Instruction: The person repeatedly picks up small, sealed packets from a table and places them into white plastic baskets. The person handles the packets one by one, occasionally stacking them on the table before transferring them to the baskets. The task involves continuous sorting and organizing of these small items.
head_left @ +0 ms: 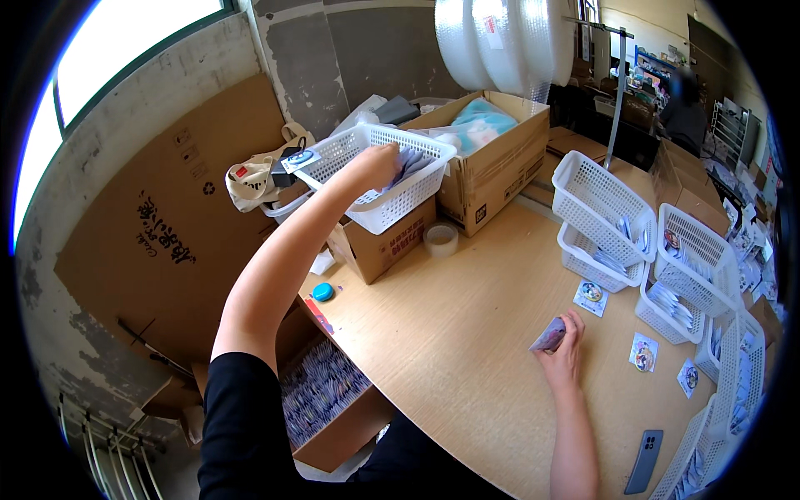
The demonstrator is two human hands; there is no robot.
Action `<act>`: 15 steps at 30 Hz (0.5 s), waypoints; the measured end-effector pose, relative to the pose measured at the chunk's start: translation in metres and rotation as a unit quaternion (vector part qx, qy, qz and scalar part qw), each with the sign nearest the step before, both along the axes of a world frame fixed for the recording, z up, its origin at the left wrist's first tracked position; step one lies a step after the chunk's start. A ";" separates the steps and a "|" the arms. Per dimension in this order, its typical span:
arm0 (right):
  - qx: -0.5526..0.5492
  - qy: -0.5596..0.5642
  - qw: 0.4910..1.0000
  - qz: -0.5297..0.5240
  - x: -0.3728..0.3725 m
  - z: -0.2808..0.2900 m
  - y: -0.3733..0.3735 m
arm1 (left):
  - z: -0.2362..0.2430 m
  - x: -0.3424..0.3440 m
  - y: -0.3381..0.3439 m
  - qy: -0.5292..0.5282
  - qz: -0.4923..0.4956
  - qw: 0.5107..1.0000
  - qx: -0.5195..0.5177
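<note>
My left hand (382, 165) reaches into a white perforated plastic basket (379, 218) that stands on a cardboard box at the far left of the table. Its fingers are curled down beside several grey-purple flat packets (412, 163); whether it grips one is hidden. My right hand (566, 347) is closed on a small flat packet (550, 335), purplish and tilted, held just above the table at the middle right. Beyond it lies a packet with a round badge (591, 297). Two more such packets (642, 352) (688, 377) rest to its right.
Stacked white baskets (602, 208) with packets line the table's right side. A phone (643, 461) lies near the front. Tape (441, 240) and a blue round object (323, 292) sit at left. An open carton (500, 179) stands behind; a packet-filled box (346, 433) is below the edge.
</note>
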State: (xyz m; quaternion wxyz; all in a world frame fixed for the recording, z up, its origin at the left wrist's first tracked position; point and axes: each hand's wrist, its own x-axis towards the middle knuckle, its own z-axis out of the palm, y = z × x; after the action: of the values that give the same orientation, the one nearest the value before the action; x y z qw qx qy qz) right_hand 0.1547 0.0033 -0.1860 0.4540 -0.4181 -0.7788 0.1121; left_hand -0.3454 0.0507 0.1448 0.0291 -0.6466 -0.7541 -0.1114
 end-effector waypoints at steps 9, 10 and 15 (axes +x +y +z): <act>0.008 -0.005 1.000 0.001 0.002 0.004 -0.002 | 0.019 0.003 0.006 -0.191 0.013 0.967 -0.168; 0.008 -0.005 1.000 0.001 0.001 0.005 -0.002 | 0.022 0.004 0.003 -0.192 0.019 0.967 -0.166; 0.010 -0.012 1.000 0.004 0.000 0.007 -0.002 | 0.020 0.014 0.006 -0.127 0.053 0.983 -0.119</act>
State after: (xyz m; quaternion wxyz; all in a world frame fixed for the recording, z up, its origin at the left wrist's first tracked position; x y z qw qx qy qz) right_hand 0.1547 0.0017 -0.1789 0.4482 -0.4122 -0.7868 0.1010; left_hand -0.3314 0.0570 0.1650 -0.1378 -0.5849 -0.7929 -0.1006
